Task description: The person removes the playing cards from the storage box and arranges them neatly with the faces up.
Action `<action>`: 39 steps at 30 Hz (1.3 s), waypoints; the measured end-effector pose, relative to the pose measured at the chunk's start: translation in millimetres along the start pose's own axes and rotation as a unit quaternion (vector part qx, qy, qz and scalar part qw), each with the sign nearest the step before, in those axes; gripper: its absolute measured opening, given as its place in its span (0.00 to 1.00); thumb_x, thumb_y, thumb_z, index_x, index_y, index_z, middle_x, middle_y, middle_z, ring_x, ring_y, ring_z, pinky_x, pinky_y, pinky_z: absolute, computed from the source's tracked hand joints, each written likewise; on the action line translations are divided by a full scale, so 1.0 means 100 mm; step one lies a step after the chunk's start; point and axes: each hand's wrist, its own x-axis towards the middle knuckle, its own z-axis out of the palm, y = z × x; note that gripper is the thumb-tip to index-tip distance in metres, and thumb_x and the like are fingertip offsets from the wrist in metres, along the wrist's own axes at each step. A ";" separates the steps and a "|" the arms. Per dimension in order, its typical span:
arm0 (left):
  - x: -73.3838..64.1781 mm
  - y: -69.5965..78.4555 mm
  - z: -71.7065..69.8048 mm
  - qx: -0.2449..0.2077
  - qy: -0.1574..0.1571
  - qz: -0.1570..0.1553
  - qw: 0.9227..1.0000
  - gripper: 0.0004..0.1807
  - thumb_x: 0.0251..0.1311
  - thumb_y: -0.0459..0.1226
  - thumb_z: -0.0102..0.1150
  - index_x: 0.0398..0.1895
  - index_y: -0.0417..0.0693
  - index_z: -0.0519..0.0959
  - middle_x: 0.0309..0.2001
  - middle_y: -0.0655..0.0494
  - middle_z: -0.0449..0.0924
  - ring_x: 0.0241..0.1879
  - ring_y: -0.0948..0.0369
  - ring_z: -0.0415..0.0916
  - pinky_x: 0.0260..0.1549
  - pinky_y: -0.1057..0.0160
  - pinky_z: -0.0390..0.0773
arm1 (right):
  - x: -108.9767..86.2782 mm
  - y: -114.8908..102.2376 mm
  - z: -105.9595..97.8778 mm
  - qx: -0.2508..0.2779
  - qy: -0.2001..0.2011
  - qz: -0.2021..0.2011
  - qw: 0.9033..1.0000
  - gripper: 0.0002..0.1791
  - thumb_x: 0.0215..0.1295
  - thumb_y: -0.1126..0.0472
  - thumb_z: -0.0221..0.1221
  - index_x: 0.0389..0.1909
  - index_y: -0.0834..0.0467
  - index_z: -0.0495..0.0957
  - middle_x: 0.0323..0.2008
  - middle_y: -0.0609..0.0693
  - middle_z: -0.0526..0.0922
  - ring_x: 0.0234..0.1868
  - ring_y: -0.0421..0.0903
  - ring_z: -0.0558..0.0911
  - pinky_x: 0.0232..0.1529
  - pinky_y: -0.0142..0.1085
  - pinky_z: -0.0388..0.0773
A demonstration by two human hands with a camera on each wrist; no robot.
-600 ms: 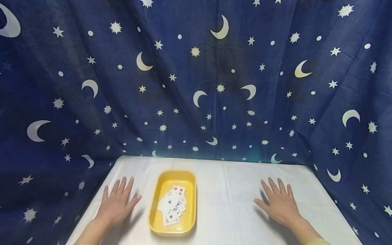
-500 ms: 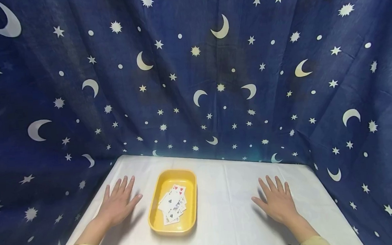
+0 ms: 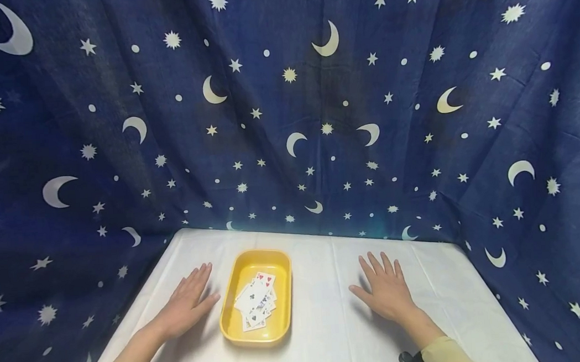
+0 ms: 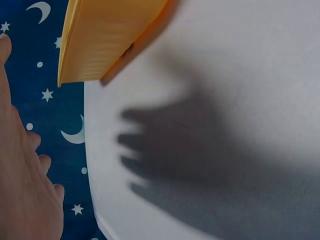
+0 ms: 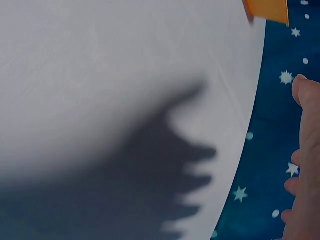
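Hovering L hand (image 3: 188, 303) just beside yellow tray (image 3: 254, 340), fingers straight & close-set; I'm also hovering R hand (image 3: 388, 293) over bench (image 3: 323, 323), fingers spread; playing cards (image 3: 256, 302) are lying overlapped in tray.

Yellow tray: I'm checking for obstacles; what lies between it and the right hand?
In the head view, only white tablecloth lies between the yellow tray and the right hand.
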 end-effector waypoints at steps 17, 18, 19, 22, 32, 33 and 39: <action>-0.19 0.12 0.19 -0.135 -0.114 -0.079 0.981 0.55 0.69 0.59 0.57 0.84 0.51 0.35 0.82 0.41 0.36 0.79 0.39 0.37 0.72 0.33 0.43 | 0.18 -0.53 0.07 0.005 -0.035 -0.033 0.999 0.50 0.67 0.26 0.50 0.78 0.57 0.62 0.78 0.59 0.59 0.79 0.64 0.49 0.76 0.64 0.38; -0.20 0.13 0.20 -0.144 -0.120 -0.089 0.978 0.56 0.68 0.59 0.58 0.84 0.52 0.34 0.82 0.41 0.36 0.79 0.38 0.37 0.72 0.32 0.43 | 0.19 -0.57 0.07 0.003 -0.040 -0.033 0.999 0.51 0.67 0.25 0.49 0.79 0.57 0.61 0.78 0.58 0.59 0.80 0.63 0.48 0.76 0.63 0.38; -0.21 0.14 0.21 -0.152 -0.125 -0.095 0.976 0.57 0.67 0.59 0.60 0.84 0.53 0.34 0.82 0.41 0.35 0.79 0.38 0.37 0.72 0.32 0.43 | 0.20 -0.60 0.07 0.001 -0.045 -0.034 0.998 0.51 0.68 0.24 0.47 0.79 0.57 0.60 0.79 0.57 0.59 0.80 0.63 0.48 0.76 0.63 0.38; -0.22 0.15 0.25 -0.171 -0.136 -0.103 0.970 0.60 0.64 0.58 0.64 0.84 0.54 0.33 0.83 0.43 0.34 0.79 0.39 0.36 0.71 0.32 0.42 | 0.24 -0.71 0.08 0.002 -0.056 -0.039 0.998 0.53 0.67 0.22 0.43 0.79 0.57 0.59 0.79 0.56 0.59 0.80 0.61 0.50 0.77 0.62 0.40; -0.22 0.14 0.35 -0.212 -0.144 -0.069 0.964 0.67 0.58 0.52 0.73 0.84 0.50 0.32 0.83 0.43 0.33 0.80 0.43 0.34 0.72 0.35 0.40 | 0.43 -1.14 0.05 0.025 -0.071 -0.070 0.995 0.53 0.68 0.23 0.44 0.79 0.59 0.59 0.77 0.56 0.63 0.78 0.59 0.56 0.77 0.58 0.43; -0.22 0.14 0.35 -0.214 -0.146 -0.066 0.963 0.67 0.57 0.52 0.74 0.84 0.50 0.31 0.83 0.43 0.33 0.80 0.43 0.33 0.72 0.36 0.40 | 0.44 -1.19 0.05 0.030 -0.074 -0.073 0.994 0.52 0.69 0.25 0.46 0.79 0.59 0.60 0.77 0.56 0.63 0.78 0.59 0.56 0.77 0.58 0.43; -0.22 0.16 0.38 -0.219 -0.154 -0.058 0.962 0.70 0.54 0.52 0.76 0.83 0.48 0.31 0.83 0.45 0.30 0.80 0.46 0.31 0.73 0.39 0.40 | 0.51 -1.49 0.08 0.053 -0.088 -0.101 0.990 0.51 0.68 0.27 0.50 0.79 0.59 0.59 0.76 0.55 0.65 0.78 0.57 0.57 0.78 0.55 0.43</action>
